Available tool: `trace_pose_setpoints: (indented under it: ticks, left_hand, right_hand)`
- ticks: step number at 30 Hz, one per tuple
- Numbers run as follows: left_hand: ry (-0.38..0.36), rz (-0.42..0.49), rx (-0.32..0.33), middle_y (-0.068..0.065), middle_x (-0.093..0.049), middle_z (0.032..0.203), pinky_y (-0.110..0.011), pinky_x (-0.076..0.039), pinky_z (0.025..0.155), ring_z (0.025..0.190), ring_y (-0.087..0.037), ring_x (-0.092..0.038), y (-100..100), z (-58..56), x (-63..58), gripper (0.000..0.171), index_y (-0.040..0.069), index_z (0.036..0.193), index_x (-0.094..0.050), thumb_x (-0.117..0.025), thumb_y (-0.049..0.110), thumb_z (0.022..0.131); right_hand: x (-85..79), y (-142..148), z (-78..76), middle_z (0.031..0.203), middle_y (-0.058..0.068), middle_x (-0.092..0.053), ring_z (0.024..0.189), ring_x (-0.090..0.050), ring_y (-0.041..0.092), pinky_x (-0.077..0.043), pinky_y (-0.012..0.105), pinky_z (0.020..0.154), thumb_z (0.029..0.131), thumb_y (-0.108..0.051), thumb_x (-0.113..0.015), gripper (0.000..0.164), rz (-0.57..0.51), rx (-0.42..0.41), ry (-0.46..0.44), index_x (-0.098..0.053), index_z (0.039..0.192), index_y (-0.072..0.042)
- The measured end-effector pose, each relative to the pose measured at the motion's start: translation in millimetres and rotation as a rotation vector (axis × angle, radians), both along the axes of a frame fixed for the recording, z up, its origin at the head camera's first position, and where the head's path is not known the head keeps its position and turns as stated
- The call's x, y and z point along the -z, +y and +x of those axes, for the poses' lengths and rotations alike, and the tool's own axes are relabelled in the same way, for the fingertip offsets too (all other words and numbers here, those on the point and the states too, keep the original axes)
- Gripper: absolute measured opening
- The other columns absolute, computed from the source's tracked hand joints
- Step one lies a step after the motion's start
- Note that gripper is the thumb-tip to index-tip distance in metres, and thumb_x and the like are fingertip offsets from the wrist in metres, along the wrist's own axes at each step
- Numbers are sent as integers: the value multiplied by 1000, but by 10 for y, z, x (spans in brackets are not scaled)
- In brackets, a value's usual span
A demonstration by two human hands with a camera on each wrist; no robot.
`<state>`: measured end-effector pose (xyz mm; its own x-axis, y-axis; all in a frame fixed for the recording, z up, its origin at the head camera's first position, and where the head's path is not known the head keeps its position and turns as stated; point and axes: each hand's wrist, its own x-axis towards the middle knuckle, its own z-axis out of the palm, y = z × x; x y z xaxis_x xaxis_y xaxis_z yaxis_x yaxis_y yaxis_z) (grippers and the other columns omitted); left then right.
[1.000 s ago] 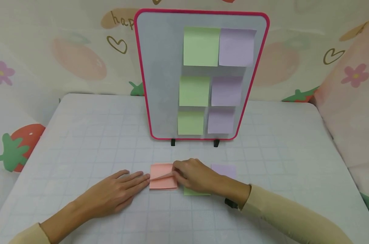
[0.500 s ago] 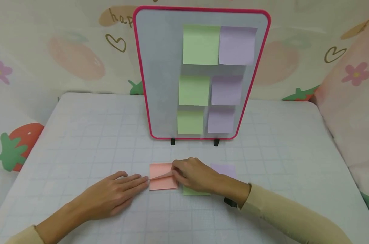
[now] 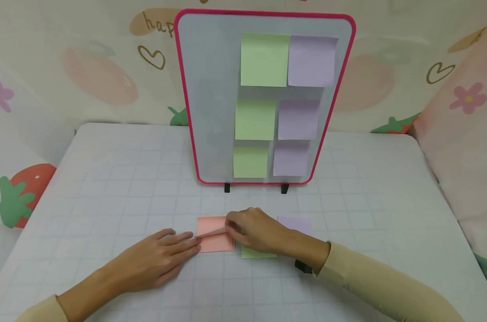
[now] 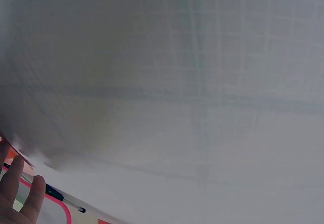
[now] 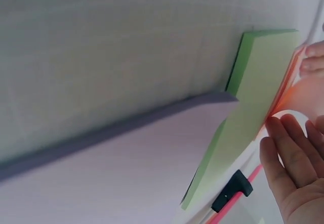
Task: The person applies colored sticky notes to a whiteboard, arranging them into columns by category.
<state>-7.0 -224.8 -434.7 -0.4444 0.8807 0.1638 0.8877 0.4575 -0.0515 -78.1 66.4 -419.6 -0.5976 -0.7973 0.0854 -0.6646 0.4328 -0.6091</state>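
Pink pad (image 3: 217,244): right hand (image 3: 254,229) pinches its top sheet (image 3: 212,231) at three o'clock; left hand (image 3: 163,258), fingers extended, touches near nine.

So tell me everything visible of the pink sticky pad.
The square pink paper sticky pad lies flat on the white gridded table, left of a green paper pad. Its top sheet curves up along the near edge, pinched by the right hand; the left hand touches the pad's left edge.
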Motion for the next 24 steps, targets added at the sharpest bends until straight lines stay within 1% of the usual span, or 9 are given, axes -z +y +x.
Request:
trace_pose_setpoints:
  ticks: [3,8,11,17,24]
  left_hand:
    - [9,-13,1,-3,-63,135,-41,-51,93,123,-19,-60,19,-5,-13,43,10,132,-66,-39,28,104]
    - [1,-32,-2,-3,-63,135,-40,-51,93,125,-20,-59,50,-11,-43,39,11,131,-66,-55,27,97]
    - [1,-37,-2,-3,-64,133,-40,-51,93,122,-20,-60,65,-16,-59,40,11,129,-67,-60,26,93]
    - [15,-65,-2,-3,-66,130,-38,-51,93,120,-18,-62,94,-30,-84,40,10,128,-68,-63,26,91]
    - [8,-77,-12,-3,-67,129,-39,-51,93,120,-18,-62,98,-32,-83,41,10,127,-69,-65,27,90]
  right_hand:
    - [-19,0,-18,79,-6,-66,63,-51,3,-45,16,61,96,-9,-63,7,-3,-9,15,-68,91,-9]
    - [-60,-4,-59,86,-2,-71,74,-62,5,-50,16,68,94,-7,-64,6,-31,-22,29,-69,93,-7]
    - [-93,-2,-88,89,0,-73,81,-67,7,-52,19,73,94,-7,-64,6,-43,-14,31,-70,95,-7]
    - [-131,-1,-149,92,-2,-74,88,-68,8,-54,24,79,95,-7,-64,7,-51,18,73,-71,95,-9]
    - [-196,-11,-187,91,-1,-74,89,-69,10,-55,25,78,94,-6,-64,7,-77,23,108,-71,94,-8]
